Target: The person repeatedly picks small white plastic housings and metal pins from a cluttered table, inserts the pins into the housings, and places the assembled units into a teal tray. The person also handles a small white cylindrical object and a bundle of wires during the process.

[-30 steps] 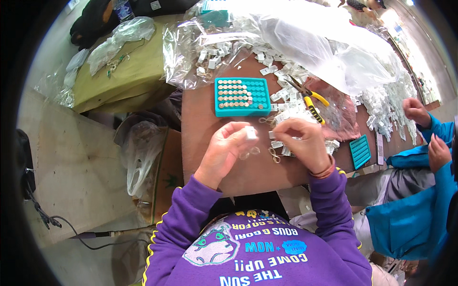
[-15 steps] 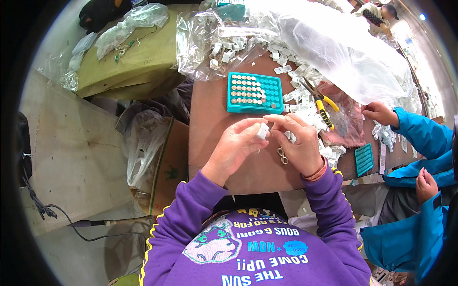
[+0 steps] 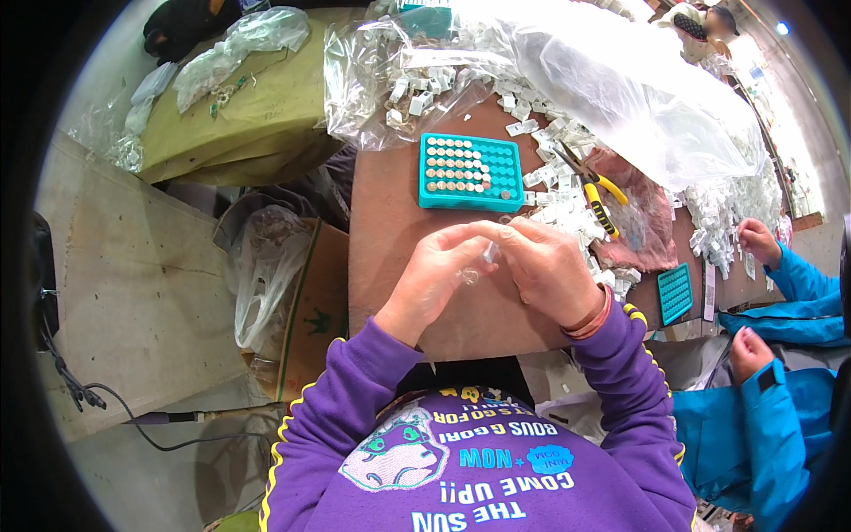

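Note:
Over the table's near part, my left hand (image 3: 424, 277) pinches a small white plastic piece (image 3: 490, 253) between thumb and fingers. My right hand (image 3: 551, 266) meets it there, fingertips pressed together against the piece; what else they grip is hidden. A thin shiny loop (image 3: 470, 277) shows below the left fingers. Just beyond both hands lies a teal tray (image 3: 430, 202) with rows of round silver button-like pieces (image 3: 455, 163) on its left side and bare hollows on its right.
Pliers with yellow-black handles (image 3: 599, 208) lie on a pink cloth (image 3: 651, 244), among many white plastic pieces (image 3: 567, 208). Clear plastic sheeting (image 3: 620, 97) covers the back. A second teal tray (image 3: 675, 294) sits right, near a co-worker's blue sleeves (image 3: 740, 434). A cardboard box (image 3: 306, 310) stands left.
My right hand has closed in on the left, covering more of the white piece. The metal links under my right hand are no longer visible there. The co-worker's upper hand has moved right.

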Demonstrator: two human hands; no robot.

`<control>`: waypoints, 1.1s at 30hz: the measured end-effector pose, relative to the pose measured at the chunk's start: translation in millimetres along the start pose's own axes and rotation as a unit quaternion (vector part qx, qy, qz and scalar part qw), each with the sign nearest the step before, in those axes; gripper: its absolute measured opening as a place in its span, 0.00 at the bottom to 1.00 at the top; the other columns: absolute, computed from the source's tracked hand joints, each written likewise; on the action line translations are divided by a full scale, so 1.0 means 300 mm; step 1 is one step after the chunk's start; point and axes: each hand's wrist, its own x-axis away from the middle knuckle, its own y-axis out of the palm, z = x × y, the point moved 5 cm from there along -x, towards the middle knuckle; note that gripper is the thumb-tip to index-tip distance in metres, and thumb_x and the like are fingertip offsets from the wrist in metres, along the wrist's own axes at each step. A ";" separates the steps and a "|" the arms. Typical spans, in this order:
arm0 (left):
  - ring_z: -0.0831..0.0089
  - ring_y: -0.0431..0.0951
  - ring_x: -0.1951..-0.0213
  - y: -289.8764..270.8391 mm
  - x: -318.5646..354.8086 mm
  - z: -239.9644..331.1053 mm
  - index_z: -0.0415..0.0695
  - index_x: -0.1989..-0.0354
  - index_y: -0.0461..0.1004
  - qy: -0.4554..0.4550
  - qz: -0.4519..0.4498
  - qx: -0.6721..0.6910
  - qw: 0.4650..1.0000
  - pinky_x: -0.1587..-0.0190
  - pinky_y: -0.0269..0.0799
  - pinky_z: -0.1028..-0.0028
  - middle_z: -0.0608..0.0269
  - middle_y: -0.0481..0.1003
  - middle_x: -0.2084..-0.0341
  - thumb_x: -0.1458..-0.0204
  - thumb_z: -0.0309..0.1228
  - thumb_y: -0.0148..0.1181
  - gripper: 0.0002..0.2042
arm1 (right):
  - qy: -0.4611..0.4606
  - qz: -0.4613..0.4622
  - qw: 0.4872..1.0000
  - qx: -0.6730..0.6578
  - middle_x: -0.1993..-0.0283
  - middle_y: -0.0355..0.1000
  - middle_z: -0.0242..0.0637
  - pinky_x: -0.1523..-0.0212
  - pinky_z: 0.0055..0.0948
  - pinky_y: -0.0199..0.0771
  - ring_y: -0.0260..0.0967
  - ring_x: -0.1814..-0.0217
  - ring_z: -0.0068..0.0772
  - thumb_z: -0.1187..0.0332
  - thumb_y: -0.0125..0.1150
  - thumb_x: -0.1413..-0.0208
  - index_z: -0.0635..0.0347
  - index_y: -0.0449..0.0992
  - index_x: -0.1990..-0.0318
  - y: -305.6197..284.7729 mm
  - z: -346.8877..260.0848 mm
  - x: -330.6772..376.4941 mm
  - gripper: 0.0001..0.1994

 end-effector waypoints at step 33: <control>0.78 0.76 0.67 -0.028 -0.006 -0.031 0.36 0.53 0.73 -0.007 0.031 0.032 0.999 0.63 0.72 0.78 0.64 0.76 0.66 0.42 0.32 0.57 0.13 | 0.150 0.234 0.958 -0.074 0.69 0.70 0.45 0.69 0.34 0.72 0.72 0.70 0.47 0.79 0.58 0.46 0.62 0.71 0.65 0.164 0.066 0.096 0.03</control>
